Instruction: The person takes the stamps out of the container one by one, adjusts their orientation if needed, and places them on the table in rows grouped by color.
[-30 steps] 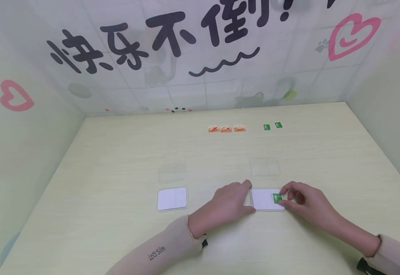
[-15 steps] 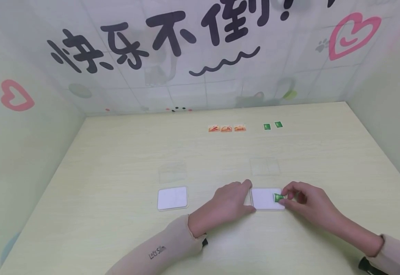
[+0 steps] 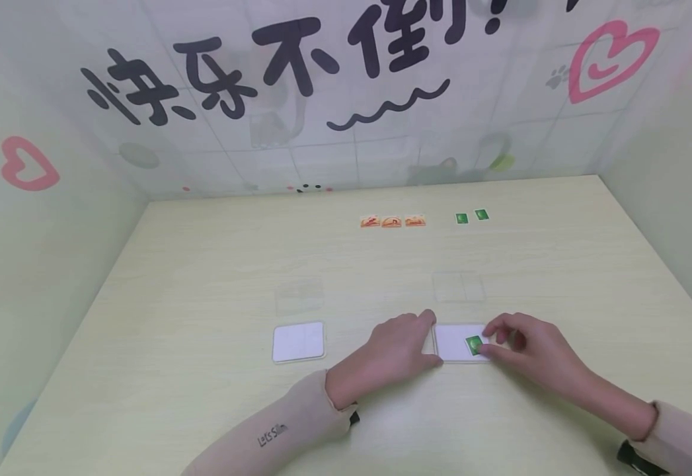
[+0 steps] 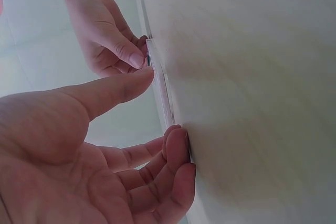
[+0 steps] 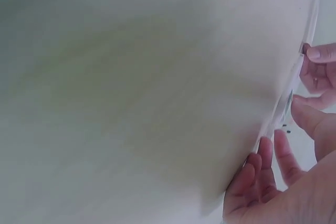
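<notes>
A white rectangular card (image 3: pixel 449 342) with rounded corners lies right of centre on the table. My left hand (image 3: pixel 402 347) grips its left end, thumb at the near corner and index finger at the far corner. A small green stamp-like piece (image 3: pixel 474 344) sits tilted over the right half of the card, its right edge pinched between thumb and forefinger of my right hand (image 3: pixel 530 340). In the left wrist view the card shows only as a thin edge (image 4: pixel 161 87) between both hands. The right wrist view also sees it edge-on.
A second white card (image 3: pixel 299 342) lies to the left. Beyond the cards are two faint clear rectangles (image 3: pixel 459 287). Towards the back wall are three orange stamp-like pieces (image 3: pixel 391 221) in a row and two green ones (image 3: pixel 461 218). Printed walls enclose the table (image 3: pixel 203 264).
The green piece moved slightly right towards the card's edge, then back left, and is now turned at an angle. My right fingers moved with it. My left hand stayed in place.
</notes>
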### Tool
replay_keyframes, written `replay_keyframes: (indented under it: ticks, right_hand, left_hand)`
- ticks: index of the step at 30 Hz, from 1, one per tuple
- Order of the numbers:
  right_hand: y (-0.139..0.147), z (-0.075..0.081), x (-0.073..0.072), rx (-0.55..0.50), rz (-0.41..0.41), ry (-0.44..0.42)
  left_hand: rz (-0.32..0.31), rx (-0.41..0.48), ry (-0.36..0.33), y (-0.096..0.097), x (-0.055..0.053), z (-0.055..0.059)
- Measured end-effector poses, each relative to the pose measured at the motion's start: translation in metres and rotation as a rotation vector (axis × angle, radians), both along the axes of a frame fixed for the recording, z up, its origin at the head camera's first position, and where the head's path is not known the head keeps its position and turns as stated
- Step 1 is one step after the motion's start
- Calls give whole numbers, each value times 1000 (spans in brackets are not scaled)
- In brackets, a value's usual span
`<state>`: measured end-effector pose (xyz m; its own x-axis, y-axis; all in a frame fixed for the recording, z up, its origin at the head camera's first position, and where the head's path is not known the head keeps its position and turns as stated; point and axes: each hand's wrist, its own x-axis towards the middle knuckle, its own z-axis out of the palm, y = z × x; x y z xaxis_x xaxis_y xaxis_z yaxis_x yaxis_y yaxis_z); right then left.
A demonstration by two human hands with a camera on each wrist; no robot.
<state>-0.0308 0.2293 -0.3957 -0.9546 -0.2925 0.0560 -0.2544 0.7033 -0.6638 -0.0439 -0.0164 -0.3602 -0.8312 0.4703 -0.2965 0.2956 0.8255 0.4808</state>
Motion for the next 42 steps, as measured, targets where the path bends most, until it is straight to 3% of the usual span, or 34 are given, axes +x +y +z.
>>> replay_keyframes:
  ticks: [5,16,26,36,42]
  right_hand:
    - [-6,0,1,26,-31,18]
    - [-11,2,1,48,-82,-88]
    - [-8,3,2,23,-88,-96]
    - [-7,9,2,-52,-56,-129]
    - [-5,6,2,-115,-17,-70]
  left_hand:
    - [2,-6,-4,0,0,0]
    - [2,-14,3,1,0,2]
    - [-2,-11,6,1,0,1]
    - [0,-13,10,0,0,2]
    - [0,-15,2,1,0,2]
